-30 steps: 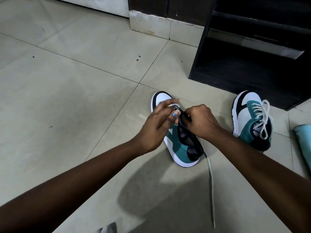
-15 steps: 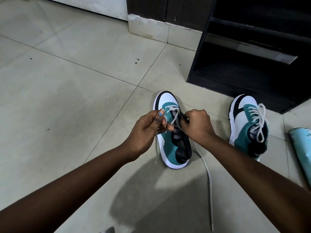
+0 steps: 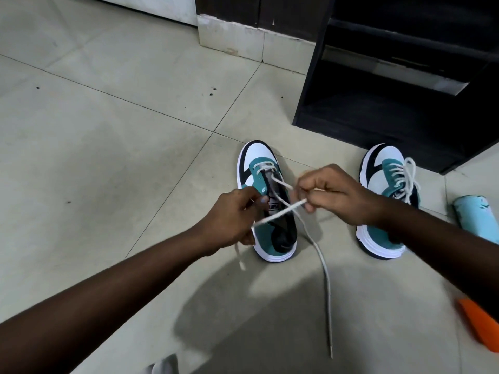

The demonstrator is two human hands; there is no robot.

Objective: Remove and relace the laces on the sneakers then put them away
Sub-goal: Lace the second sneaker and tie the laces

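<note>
Both hands on the lace (image 3: 280, 211) – left hand (image 3: 232, 214) and right hand (image 3: 332, 193) each pinching a strand over the half-laced sneaker (image 3: 270, 201) on the floor (image 3: 108, 157).

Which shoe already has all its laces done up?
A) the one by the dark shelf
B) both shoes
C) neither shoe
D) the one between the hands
A: the sneaker by the dark shelf has its white lace crossed all the way up and ending in loops, while the sneaker between the hands is laced only near the toe, with the loose lace trailing on the floor.
</note>
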